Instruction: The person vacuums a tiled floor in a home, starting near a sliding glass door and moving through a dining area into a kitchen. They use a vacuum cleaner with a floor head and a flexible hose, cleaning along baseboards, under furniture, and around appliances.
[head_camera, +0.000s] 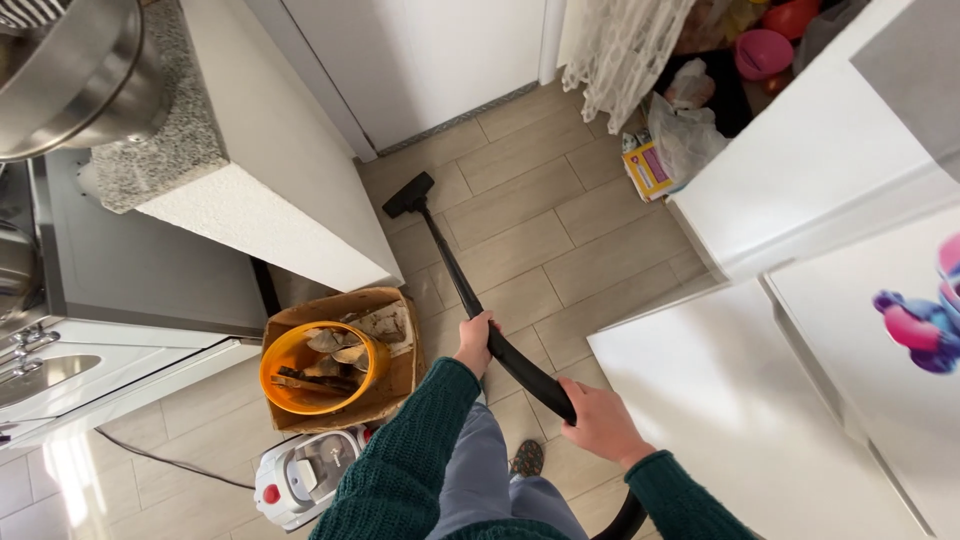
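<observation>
Both hands grip the black vacuum wand (470, 300): left hand (476, 343) higher up, right hand (600, 420) lower. Its nozzle (408, 195) sits on the tiled floor (560, 230) near the white door (430, 50). No dirt shows, so progress is hard to judge.

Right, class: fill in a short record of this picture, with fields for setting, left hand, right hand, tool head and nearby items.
Setting: kitchen with a tiled floor
Left hand: closed on the black vacuum wand, higher up
Right hand: closed on the wand's bent handle end
Tool head: floor nozzle on the tiles near the white door
Nearby items: orange bucket in a cardboard box; vacuum body
</observation>
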